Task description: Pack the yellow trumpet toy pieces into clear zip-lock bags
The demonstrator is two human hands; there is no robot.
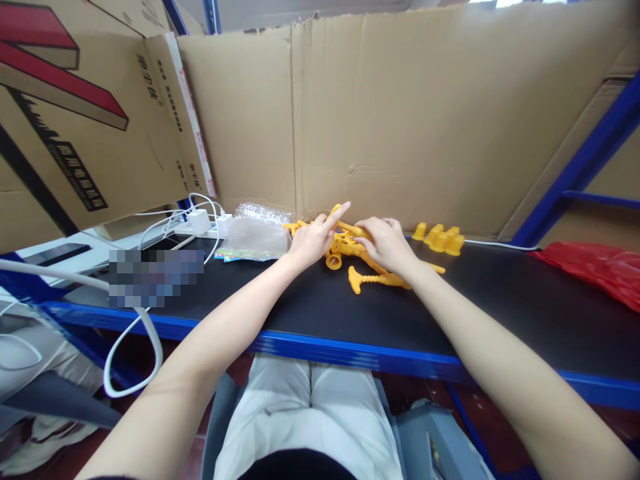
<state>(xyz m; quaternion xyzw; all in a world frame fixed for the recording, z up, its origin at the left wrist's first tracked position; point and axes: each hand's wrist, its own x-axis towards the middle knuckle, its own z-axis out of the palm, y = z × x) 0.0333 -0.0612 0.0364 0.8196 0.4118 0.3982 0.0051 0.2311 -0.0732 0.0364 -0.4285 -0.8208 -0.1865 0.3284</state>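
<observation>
A loose pile of yellow plastic pieces (pixel 345 243) lies on the black shelf top, between and under my hands. At the pile's left side is my left hand (pixel 315 241), its index finger stretched out and the other fingers partly hidden among the pieces. My right hand (pixel 386 241) curls over the pile's right side, thumb and fingers bent around a yellow piece whose shape is mostly covered. In front of the pile lies a yellow T-handled piece with a ridged shaft (pixel 375 279), its right end near my right wrist.
Several yellow cup-like pieces (pixel 445 240) stand at the back right. A clear plastic bag (pixel 255 233) lies left of the pile, near white chargers (pixel 199 221) and cables. Cardboard (pixel 400 120) walls the back. A red plastic bag (pixel 595 267) lies far right; a blue edge (pixel 320 350) runs in front.
</observation>
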